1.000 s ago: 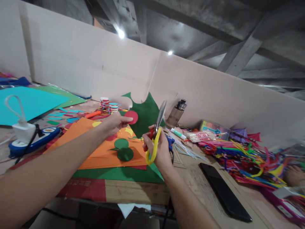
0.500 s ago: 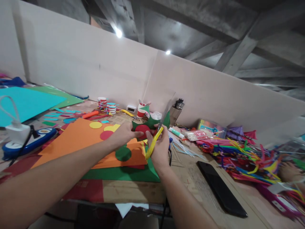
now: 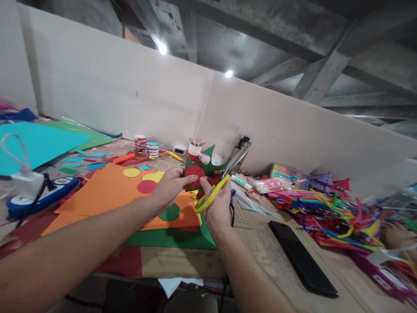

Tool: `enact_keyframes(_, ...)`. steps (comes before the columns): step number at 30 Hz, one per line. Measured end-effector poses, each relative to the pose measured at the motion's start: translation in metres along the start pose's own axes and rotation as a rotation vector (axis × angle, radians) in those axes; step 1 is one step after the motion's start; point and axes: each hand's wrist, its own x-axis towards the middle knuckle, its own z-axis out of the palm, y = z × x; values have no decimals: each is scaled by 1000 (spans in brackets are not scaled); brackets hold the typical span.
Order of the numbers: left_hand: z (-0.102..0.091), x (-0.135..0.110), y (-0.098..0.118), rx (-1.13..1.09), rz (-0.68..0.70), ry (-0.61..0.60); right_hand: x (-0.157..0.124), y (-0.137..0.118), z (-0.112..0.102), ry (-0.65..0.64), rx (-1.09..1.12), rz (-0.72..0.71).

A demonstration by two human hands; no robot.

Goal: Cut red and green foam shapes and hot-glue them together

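Left grip facing right grip

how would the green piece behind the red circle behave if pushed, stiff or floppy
The green piece looks thin, so it is probably light. One tip stands up with no hand on it, suggesting some stiffness, though that narrow point might bend if pushed.

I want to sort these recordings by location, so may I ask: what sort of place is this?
Probably a craft workspace. The scissors in the right hand, the orange sheets with coloured circles lying on them, and the heap of colourful craft stems suggest it.
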Motion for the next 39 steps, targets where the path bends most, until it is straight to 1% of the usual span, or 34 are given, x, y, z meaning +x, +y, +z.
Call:
enact_keyframes(3,-7,6,6,6,-11,79,0,-2,-2,27,-24,40)
enact_keyframes(5,-14,9,13,13,-32,115,0,-5,-4,8,-50,64)
enact_keyframes(7,-22,12,20,-5,-52,142,-1,-8,-7,-67,-132,60)
enact_keyframes(9,-32,16,26,-3,-70,204,-2,-11,-9,-169,-273,20)
enact_keyframes(11,-42,21,31,19,-58,266,-3,-12,-11,-282,-430,-14)
enact_keyframes(13,-49,25,33,58,-25,310,-3,-11,-14,-401,-555,5)
enact_keyframes(15,-54,28,34,81,-1,338,-3,-8,-16,-485,-645,35)
enact_keyframes(18,-58,29,36,61,17,365,-2,-5,-19,-525,-726,42)
enact_keyframes(21,-59,30,38,15,18,393,1,-5,-22,-527,-715,93)
enact_keyframes(23,-59,31,39,-22,12,393,2,-7,-23,-530,-700,126)
enact_keyframes(26,-57,31,38,-87,4,350,2,-10,-24,-554,-681,166)
enact_keyframes(28,-53,29,37,-119,-22,326,1,-11,-23,-557,-639,223)
enact_keyframes(31,-43,24,36,-152,-69,283,-1,-11,-20,-525,-561,300)
enact_keyframes(35,-32,18,31,-197,-83,203,0,-11,-19,-501,-553,293)
enact_keyframes(39,-28,16,27,-211,-74,159,1,-11,-20,-501,-533,294)
